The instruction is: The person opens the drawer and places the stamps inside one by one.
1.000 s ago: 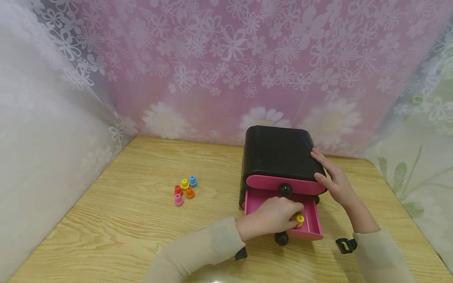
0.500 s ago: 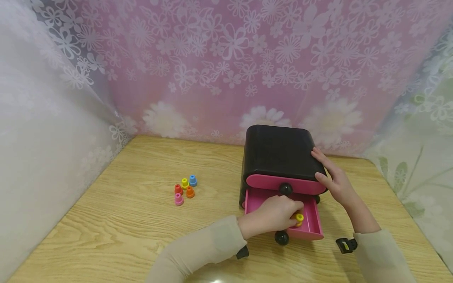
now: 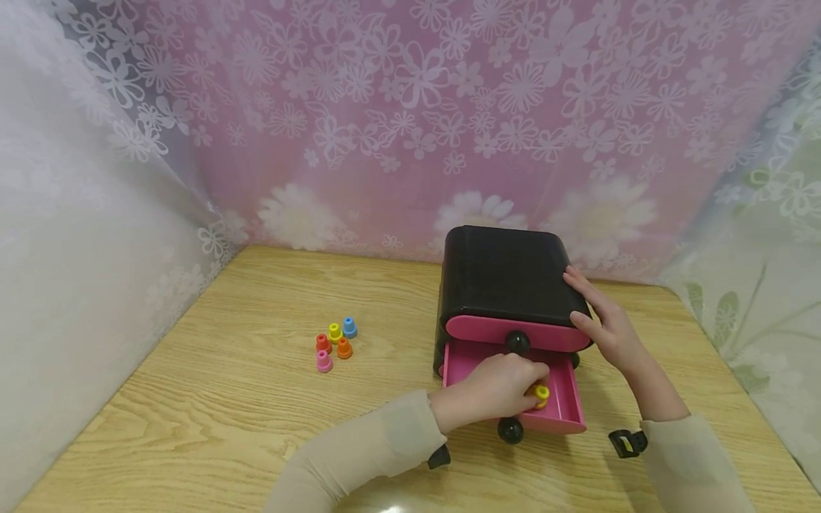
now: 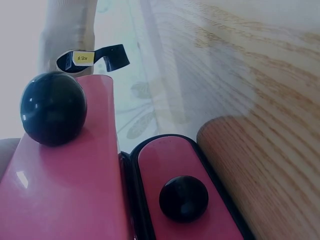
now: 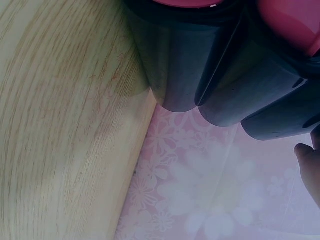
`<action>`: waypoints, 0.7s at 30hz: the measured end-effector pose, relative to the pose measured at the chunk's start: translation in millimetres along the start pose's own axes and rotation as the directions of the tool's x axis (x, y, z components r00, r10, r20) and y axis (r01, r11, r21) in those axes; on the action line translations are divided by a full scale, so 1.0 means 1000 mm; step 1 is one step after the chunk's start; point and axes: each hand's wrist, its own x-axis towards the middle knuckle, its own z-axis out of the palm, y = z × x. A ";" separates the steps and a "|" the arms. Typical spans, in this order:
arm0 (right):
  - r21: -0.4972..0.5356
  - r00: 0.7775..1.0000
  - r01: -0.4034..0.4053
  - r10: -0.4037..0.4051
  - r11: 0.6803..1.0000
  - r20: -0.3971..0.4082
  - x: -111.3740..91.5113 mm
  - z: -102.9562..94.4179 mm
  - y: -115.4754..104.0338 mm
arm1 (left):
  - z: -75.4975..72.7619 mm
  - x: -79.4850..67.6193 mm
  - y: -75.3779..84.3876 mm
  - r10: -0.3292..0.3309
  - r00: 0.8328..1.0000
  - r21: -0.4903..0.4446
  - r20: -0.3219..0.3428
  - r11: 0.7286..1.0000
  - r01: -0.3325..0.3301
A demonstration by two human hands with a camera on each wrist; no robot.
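Observation:
A small black drawer cabinet [image 3: 507, 274] with pink drawer fronts stands on the table. Its middle drawer [image 3: 567, 399] is pulled out. Inside it, my left hand [image 3: 500, 388] pinches a small yellow bell-shaped peg [image 3: 541, 397] between curled fingers, which partly hide it. My right hand [image 3: 606, 331] rests with extended fingers against the cabinet's upper right side. In the left wrist view, the black knob [image 4: 53, 108] of the pulled-out drawer is close, while the left hand is hidden. Only a finger [image 5: 310, 165] of the right hand appears at the right wrist view's edge.
Several similar pegs, including a blue one [image 3: 349, 328], an orange one [image 3: 344, 348] and a pink one [image 3: 324, 361], stand in a cluster on the wooden table [image 3: 212, 399], left of the cabinet. Floral curtains [image 3: 385, 128] enclose the table's back and sides.
The yellow peg at my left fingertips has shifted very slightly left and up. Both hands, the drawer and the peg cluster stay practically where they were.

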 end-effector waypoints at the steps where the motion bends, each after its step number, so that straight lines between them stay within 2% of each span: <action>1: -0.002 1.000 0.000 0.000 1.000 0.000 0.000 0.000 0.000 | 0.000 0.000 0.000 0.001 1.000 -0.001 -0.002 1.000 -0.001; 11: 0.015 1.000 0.027 -0.028 1.000 0.010 0.000 0.000 0.003 | -0.003 -0.008 -0.005 0.016 1.000 -0.014 -0.024 1.000 -0.016; 16: 0.019 1.000 0.026 -0.026 0.999 0.004 0.000 0.000 0.003 | -0.007 -0.016 -0.013 0.030 0.999 -0.032 -0.035 0.999 -0.031; 21: 0.014 1.000 0.025 -0.025 1.000 -0.002 0.000 0.000 0.003 | -0.014 -0.023 -0.022 0.013 1.000 -0.064 -0.018 0.998 -0.014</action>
